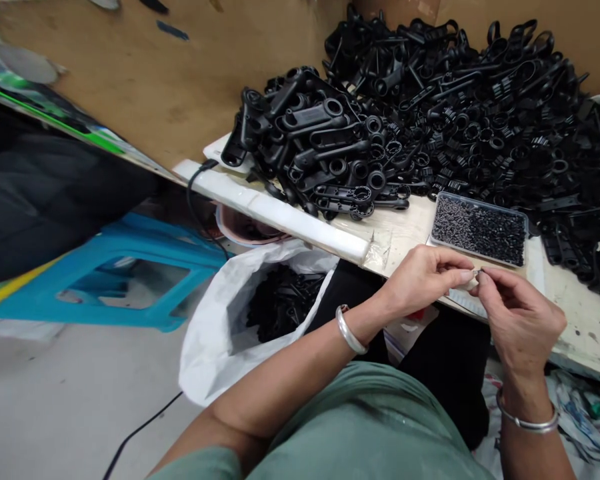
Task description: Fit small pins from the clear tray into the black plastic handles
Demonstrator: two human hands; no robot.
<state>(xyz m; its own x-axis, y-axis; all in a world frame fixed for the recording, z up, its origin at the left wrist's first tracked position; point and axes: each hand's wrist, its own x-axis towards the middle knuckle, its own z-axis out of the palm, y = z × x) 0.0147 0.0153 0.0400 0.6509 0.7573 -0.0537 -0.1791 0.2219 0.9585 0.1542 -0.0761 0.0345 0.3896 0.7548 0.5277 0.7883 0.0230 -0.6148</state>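
My left hand (423, 277) and my right hand (517, 317) meet fingertip to fingertip at the table's near edge, just below a clear tray of small black screws (480, 230). Both hands pinch a tiny item (475, 273) between thumb and finger; it is too small to name. A silver bangle sits on each wrist. A large pile of black plastic arm parts (430, 113) covers the table beyond the tray.
The worktable (580, 320) has a white padded edge strip (275, 207). Below it an open white bag (220, 333) holds more black parts, beside a pink bowl (240, 230). A blue plastic stool (130, 273) stands on the floor at left. Cardboard walls the back.
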